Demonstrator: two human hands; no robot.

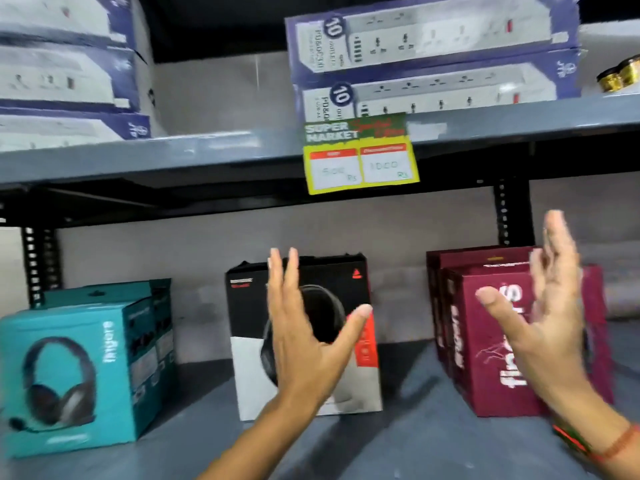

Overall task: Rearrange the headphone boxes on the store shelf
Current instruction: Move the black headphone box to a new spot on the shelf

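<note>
**Both hands open, nothing gripped, in front of the lower shelf**

Neither hand is closed on anything. The left hand (304, 327) is raised with fingers spread and the thumb held out to the right; it is seen in front of the black, white and red headphone box (249, 341), and whether it touches the box cannot be determined. The right hand (543, 306) is likewise held flat and spread, palm turned inward, in front of the maroon headphone boxes (491, 358); contact cannot be confirmed there either. A red-and-orange thread band (588, 445) is worn on the right wrist.

The black box is stood upright at the middle of the lower shelf (433, 445), directly behind the left hand. The maroon boxes are set in a row one behind another at the right, behind the right hand. Two teal headphone boxes (86, 368) are placed at the left, one behind the other, well apart from both hands. Clear gaps are left between the three groups.

Above, the upper shelf (173, 157) is loaded with stacked blue-and-white power-strip boxes (433, 53), and small gold containers (620, 76) are seen at its far right. A yellow and green price tag (360, 154) is hung from its front edge, above the black box. A perforated black upright (502, 213) is fitted behind the maroon boxes.
</note>
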